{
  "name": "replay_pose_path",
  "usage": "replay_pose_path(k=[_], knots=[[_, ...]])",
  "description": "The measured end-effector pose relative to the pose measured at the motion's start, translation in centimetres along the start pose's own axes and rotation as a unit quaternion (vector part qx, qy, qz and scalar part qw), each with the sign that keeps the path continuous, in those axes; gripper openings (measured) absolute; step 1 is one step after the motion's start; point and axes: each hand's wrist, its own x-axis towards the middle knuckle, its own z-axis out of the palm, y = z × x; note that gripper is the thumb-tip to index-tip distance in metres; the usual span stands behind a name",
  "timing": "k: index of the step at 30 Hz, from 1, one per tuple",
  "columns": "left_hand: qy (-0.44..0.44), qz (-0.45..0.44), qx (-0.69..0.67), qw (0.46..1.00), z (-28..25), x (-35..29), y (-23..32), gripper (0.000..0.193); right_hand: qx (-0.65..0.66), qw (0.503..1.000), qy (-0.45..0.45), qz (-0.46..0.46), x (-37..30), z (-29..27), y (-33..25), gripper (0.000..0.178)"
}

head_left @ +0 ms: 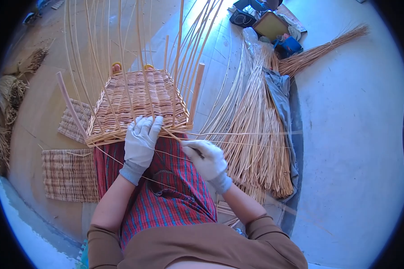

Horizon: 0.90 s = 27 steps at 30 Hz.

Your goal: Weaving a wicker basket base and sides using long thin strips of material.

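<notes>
A woven wicker basket base [139, 96] rests across my lap, with long thin stakes [141, 54] rising around its edges. Thicker rods stand at its near corners, one on the left [72, 107] and one on the right [196, 94]. My left hand [140, 141], in a white glove, is closed over the near edge, its fingertips among the stakes. Just right of it, my gloved right hand [206, 159] pinches a wicker strand [171, 134] that comes off that edge. Loose strand ends trail past both hands; the right fingertips are partly hidden.
A big bundle of pale wicker rods [256, 139] lies on a grey cloth [280, 94] to the right, with a darker bundle [323, 49] beyond. Woven panels [69, 175] lie at the left. Bags and containers [269, 27] are piled at the far right.
</notes>
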Motion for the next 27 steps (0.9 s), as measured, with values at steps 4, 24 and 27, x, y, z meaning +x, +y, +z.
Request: replay_pose_path(k=[4,24,27], knots=[[0.01,0.056,0.05,0.997,-0.6,0.1,-0.2,0.048,-0.089,0.991,0.08,-0.067,-0.3,1.8,-0.4,0.022],[0.016,0.003,-0.045,0.999,0.5,0.0,0.1,0.071,-0.296,0.952,0.066,-0.026,15.0,4.2,-4.2,0.077],[0.028,0.025,0.015,0.999,-0.2,0.2,0.1,0.064,0.066,0.964,0.209,-0.148,10.9,2.9,-1.7,0.065]])
